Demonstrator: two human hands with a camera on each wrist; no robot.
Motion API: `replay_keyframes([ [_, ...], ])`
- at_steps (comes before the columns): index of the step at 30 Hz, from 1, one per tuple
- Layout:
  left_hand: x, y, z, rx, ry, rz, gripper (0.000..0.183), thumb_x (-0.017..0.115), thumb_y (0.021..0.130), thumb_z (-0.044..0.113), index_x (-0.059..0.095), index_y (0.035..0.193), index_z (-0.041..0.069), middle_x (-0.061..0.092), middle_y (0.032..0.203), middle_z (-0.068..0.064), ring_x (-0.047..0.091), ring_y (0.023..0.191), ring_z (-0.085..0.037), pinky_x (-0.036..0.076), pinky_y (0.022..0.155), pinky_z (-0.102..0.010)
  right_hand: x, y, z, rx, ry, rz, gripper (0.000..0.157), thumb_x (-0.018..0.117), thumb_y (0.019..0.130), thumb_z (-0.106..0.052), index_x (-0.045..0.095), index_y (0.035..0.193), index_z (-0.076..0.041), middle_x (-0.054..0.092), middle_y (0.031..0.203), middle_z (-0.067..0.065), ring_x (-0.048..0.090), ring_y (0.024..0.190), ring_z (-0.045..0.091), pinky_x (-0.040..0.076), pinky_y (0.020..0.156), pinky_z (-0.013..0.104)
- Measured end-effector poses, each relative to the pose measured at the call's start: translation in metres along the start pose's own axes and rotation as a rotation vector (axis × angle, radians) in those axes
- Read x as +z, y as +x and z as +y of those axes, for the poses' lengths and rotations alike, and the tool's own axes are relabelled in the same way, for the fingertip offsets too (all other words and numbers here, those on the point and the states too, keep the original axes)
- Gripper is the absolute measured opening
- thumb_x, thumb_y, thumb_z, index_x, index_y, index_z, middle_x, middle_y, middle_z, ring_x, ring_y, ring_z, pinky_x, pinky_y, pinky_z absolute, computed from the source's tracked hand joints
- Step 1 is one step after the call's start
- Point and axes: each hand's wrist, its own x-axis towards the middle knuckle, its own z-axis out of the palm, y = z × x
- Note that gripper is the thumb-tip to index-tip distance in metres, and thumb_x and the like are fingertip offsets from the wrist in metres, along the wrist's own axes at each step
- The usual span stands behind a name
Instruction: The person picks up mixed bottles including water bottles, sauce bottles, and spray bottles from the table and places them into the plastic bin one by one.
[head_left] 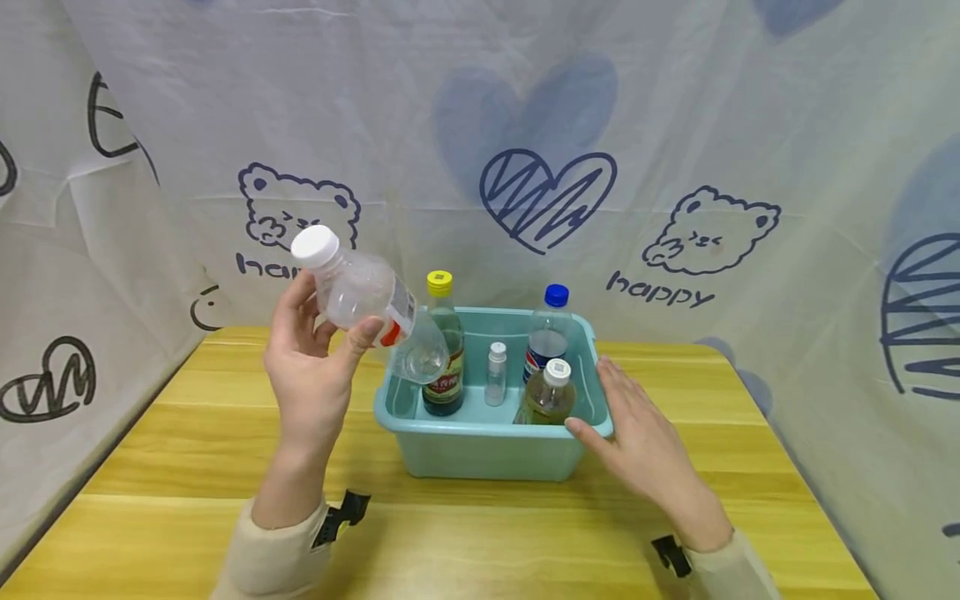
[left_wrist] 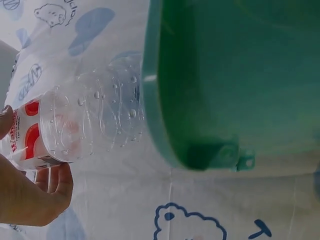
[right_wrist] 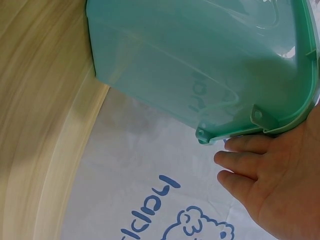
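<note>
My left hand (head_left: 311, 358) grips a clear plastic bottle (head_left: 360, 292) with a white cap and a red-and-white label. The bottle is tilted, cap up to the left, its base over the left rim of a teal plastic bin (head_left: 487, 454). In the left wrist view, droplets show on the bottle's wall (left_wrist: 95, 110). My right hand (head_left: 645, 433) rests on the bin's right rim with its fingers extended; the right wrist view shows those fingers (right_wrist: 245, 162) against the rim's underside.
Inside the bin stand a dark sauce bottle (head_left: 442, 358) with a yellow cap, a small clear bottle (head_left: 496, 375), a blue-capped Pepsi bottle (head_left: 547, 333) and a white-capped bottle (head_left: 549, 400) of brownish liquid. Beneath is a wooden table (head_left: 480, 533); a printed cloth (head_left: 420, 108) hangs behind.
</note>
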Motion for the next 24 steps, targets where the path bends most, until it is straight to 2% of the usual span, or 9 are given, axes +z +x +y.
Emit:
replay_keyframes([
  [5, 0.009, -0.006, -0.011, -0.055, 0.068, -0.066, 0.073, 0.086, 0.086, 0.010, 0.051, 0.149, 0.003, 0.056, 0.143, -0.010, 0.056, 0.124, -0.027, 0.048, 0.108, -0.029, 0.000, 0.000, 0.001, -0.004, 0.003, 0.005, 0.093, 0.054, 0.103, -0.058, 0.019, 0.164, 0.002, 0.024, 0.169, 0.021, 0.027, 0.155, 0.040, 0.026, 0.125, 0.056],
  [12, 0.022, -0.013, -0.026, -0.126, 0.153, -0.174, 0.073, 0.082, 0.084, -0.007, 0.049, 0.149, 0.001, 0.055, 0.140, -0.010, 0.057, 0.125, -0.023, 0.051, 0.106, -0.029, 0.002, 0.001, 0.001, -0.002, 0.008, 0.007, 0.093, 0.054, 0.103, -0.059, 0.022, 0.163, 0.003, 0.026, 0.169, 0.021, 0.028, 0.154, 0.041, 0.027, 0.124, 0.057],
  [16, 0.027, -0.016, -0.032, -0.151, 0.229, -0.253, 0.074, 0.084, 0.085, -0.001, 0.049, 0.150, 0.003, 0.052, 0.142, -0.010, 0.055, 0.129, -0.023, 0.051, 0.107, -0.036, 0.002, 0.001, 0.001, -0.006, 0.004, 0.005, 0.093, 0.054, 0.102, -0.060, 0.023, 0.163, 0.004, 0.025, 0.169, 0.021, 0.027, 0.154, 0.040, 0.026, 0.125, 0.056],
  [21, 0.030, -0.019, -0.037, -0.157, 0.276, -0.352, 0.073, 0.086, 0.085, 0.005, 0.051, 0.149, 0.005, 0.052, 0.142, -0.013, 0.056, 0.128, -0.030, 0.052, 0.107, -0.049, 0.002, 0.001, 0.001, 0.001, 0.002, -0.002, 0.093, 0.053, 0.103, -0.061, 0.022, 0.163, 0.003, 0.024, 0.169, 0.021, 0.027, 0.155, 0.040, 0.026, 0.125, 0.056],
  [24, 0.033, -0.018, -0.040, -0.173, 0.306, -0.414, 0.073, 0.086, 0.086, 0.008, 0.050, 0.150, 0.006, 0.052, 0.144, -0.012, 0.055, 0.130, -0.032, 0.053, 0.107, -0.050, 0.002, 0.001, 0.001, 0.007, 0.002, -0.006, 0.093, 0.053, 0.103, -0.061, 0.020, 0.164, 0.002, 0.024, 0.169, 0.021, 0.026, 0.155, 0.040, 0.025, 0.125, 0.056],
])
